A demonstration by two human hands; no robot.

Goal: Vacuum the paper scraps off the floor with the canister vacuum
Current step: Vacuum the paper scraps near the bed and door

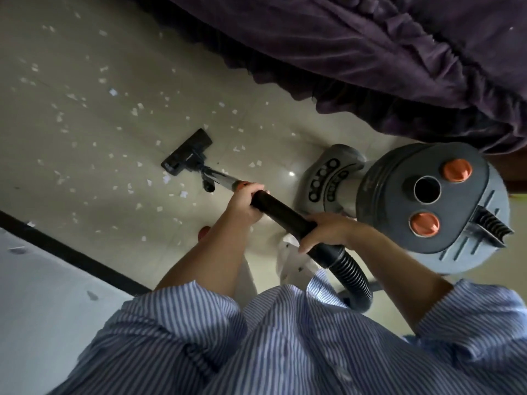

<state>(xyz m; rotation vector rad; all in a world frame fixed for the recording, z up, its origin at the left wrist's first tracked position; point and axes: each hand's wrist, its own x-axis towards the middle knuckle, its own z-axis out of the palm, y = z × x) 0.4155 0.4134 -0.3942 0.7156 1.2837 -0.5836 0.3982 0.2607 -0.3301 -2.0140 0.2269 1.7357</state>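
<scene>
White paper scraps (134,112) lie scattered over the pale tiled floor (85,132), thickest at the left and around the black floor nozzle (186,152), which sits flat on the tiles well ahead of both hands. From the nozzle a metal wand (219,178) slants back to the left hand (247,201), whose fingers curl round the front end of the black handle tube (281,213), just behind an orange collar. Further back on the same tube, the right hand (323,230) grips from above, fingers wrapped over it. Behind that hand the ribbed hose (352,273) bends down. The grey canister vacuum (427,195) stands just right of the hands, beside a dark purple bedcover (370,52).
</scene>
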